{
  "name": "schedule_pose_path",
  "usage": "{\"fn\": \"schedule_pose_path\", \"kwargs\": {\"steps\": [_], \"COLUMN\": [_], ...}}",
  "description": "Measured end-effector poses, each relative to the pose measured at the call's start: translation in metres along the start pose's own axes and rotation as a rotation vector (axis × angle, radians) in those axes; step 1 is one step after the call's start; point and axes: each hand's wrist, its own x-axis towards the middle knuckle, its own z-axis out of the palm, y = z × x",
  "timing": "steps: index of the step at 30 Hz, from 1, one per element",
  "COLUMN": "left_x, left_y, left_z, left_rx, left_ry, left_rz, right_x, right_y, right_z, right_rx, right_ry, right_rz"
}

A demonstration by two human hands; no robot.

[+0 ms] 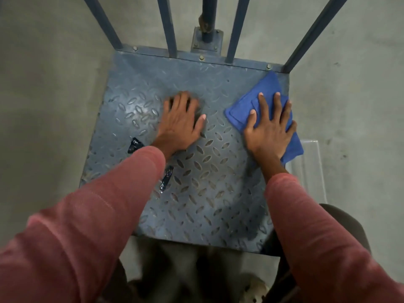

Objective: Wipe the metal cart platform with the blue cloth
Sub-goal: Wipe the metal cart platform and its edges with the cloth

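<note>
The metal cart platform [196, 193] is a grey-blue diamond-tread plate lying below me on the floor. A folded blue cloth [251, 101] lies near its right edge, partly overhanging it. My right hand [270, 130] presses flat on the cloth with fingers spread. My left hand [181, 123] rests palm down on the bare plate near the middle, fingers apart and a little blurred, holding nothing.
Blue upright bars [168, 25] and a bolted post base [206, 40] rise along the platform's far edge. Two dark shiny smears [135, 144] [166, 178] mark the plate left of centre. A clear plastic piece [310, 162] lies right of the platform on the concrete floor [43, 84].
</note>
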Motion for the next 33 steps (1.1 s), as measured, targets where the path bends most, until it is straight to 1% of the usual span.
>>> {"fn": "schedule_pose_path", "kwargs": {"steps": [2, 4, 9, 12, 13, 14, 17, 18, 19, 21, 23, 24, 25, 26, 27, 29, 30, 31, 32, 33], "left_x": [0.001, 0.001, 0.001, 0.002, 0.002, 0.002, 0.004, 0.005, 0.006, 0.007, 0.007, 0.007, 0.007, 0.006, 0.006, 0.005, 0.006, 0.006, 0.007, 0.007], "left_y": [-0.006, -0.004, -0.004, -0.006, -0.007, -0.009, -0.009, -0.010, -0.010, -0.011, -0.010, -0.010, -0.010, -0.011, -0.011, -0.011, -0.010, -0.011, -0.011, -0.011], "left_z": [0.008, 0.011, 0.009, 0.013, 0.014, 0.016, 0.019, 0.019, 0.020, 0.021, 0.020, 0.021, 0.022, 0.022, 0.021, 0.021, 0.021, 0.021, 0.021, 0.021], "left_rx": [-0.056, -0.079, -0.112, -0.118, -0.117, -0.116, -0.111, -0.105, -0.095, -0.076, -0.072, -0.075, -0.079, -0.084, -0.088, -0.093, -0.094, -0.095, -0.097, -0.099], "left_ry": [0.050, 0.061, 0.083, 0.063, 0.052, 0.043, 0.014, 0.004, -0.004, -0.013, -0.013, -0.007, -0.001, 0.004, 0.007, 0.017, 0.024, 0.027, 0.024, 0.015], "left_rz": [-0.075, -0.100, -0.100, -0.106, -0.105, -0.104, -0.102, -0.101, -0.100, -0.106, -0.105, -0.103, -0.103, -0.106, -0.106, -0.099, -0.098, -0.097, -0.098, -0.102], "right_x": [0.005, 0.009, 0.024, 0.042, 0.045, 0.045, 0.033, 0.030, 0.031, 0.046, 0.063, 0.069, 0.070, 0.067, 0.059, 0.034, 0.027, 0.026, 0.032, 0.041], "right_y": [0.001, 0.000, 0.000, -0.011, -0.014, -0.014, 0.011, 0.023, 0.031, 0.026, 0.000, -0.014, -0.028, -0.039, -0.045, -0.037, -0.025, -0.011, 0.000, 0.008], "right_z": [0.002, 0.003, 0.002, 0.003, 0.003, 0.003, -0.002, -0.005, -0.008, -0.008, -0.002, 0.003, 0.006, 0.009, 0.010, 0.009, 0.007, 0.005, 0.002, -0.001], "right_rx": [-0.004, -0.018, -0.012, -0.002, -0.010, -0.029, -0.110, -0.128, -0.134, -0.097, -0.036, -0.021, -0.014, -0.014, -0.031, -0.112, -0.142, -0.155, -0.150, -0.131], "right_ry": [0.004, 0.011, 0.020, -0.007, -0.020, -0.030, -0.006, 0.004, 0.013, -0.004, -0.033, -0.039, -0.041, -0.043, -0.050, -0.062, -0.059, -0.051, -0.041, -0.032], "right_rz": [-0.012, -0.031, -0.064, -0.063, -0.090, -0.152, -0.442, -0.480, -0.460, -0.305, -0.134, -0.084, -0.071, -0.112, -0.213, -0.508, -0.612, -0.643, -0.601, -0.507]}}
